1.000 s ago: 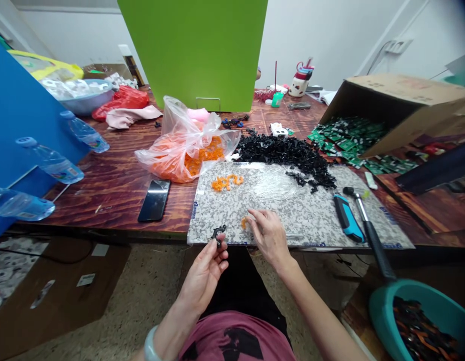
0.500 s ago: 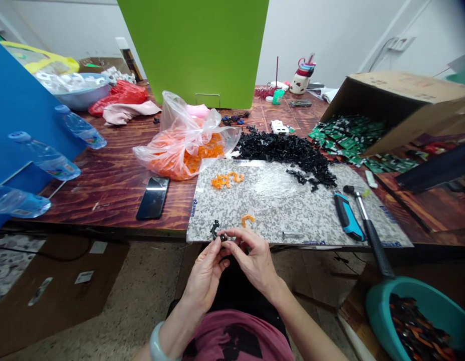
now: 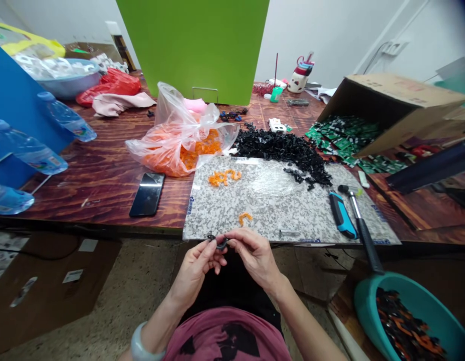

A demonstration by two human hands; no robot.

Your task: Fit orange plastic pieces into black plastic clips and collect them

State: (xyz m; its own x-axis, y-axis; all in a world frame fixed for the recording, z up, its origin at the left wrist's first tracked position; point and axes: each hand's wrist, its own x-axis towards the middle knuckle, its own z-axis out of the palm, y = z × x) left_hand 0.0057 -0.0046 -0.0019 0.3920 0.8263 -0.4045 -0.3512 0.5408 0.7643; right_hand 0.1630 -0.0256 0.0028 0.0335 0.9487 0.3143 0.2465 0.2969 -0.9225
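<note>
— Black plastic, is that what is being held?

— Yes. A small black plastic piece [image 3: 219, 244] is pinched between the fingertips of the left hand [image 3: 197, 265] and the right hand [image 3: 253, 255], the two hands being brought close together just off the near edge of a speckled stone slab [image 3: 292, 220]. Its shape is partly hidden by the fingers, so it cannot be told exactly.

— And what is laid around it?

— On the slab, a small orange piece [image 3: 245, 217] is lying near the hands, and a cluster of orange pieces [image 3: 222, 177] is placed farther off. A heap of black pieces [image 3: 281, 149] is piled against the far edge. A hammer [image 3: 362, 230] and a blue-handled tool [image 3: 342, 215] are laid to the right, while a teal basin [image 3: 371, 306] holding dark and orange pieces is seen below the table's edge.
</note>
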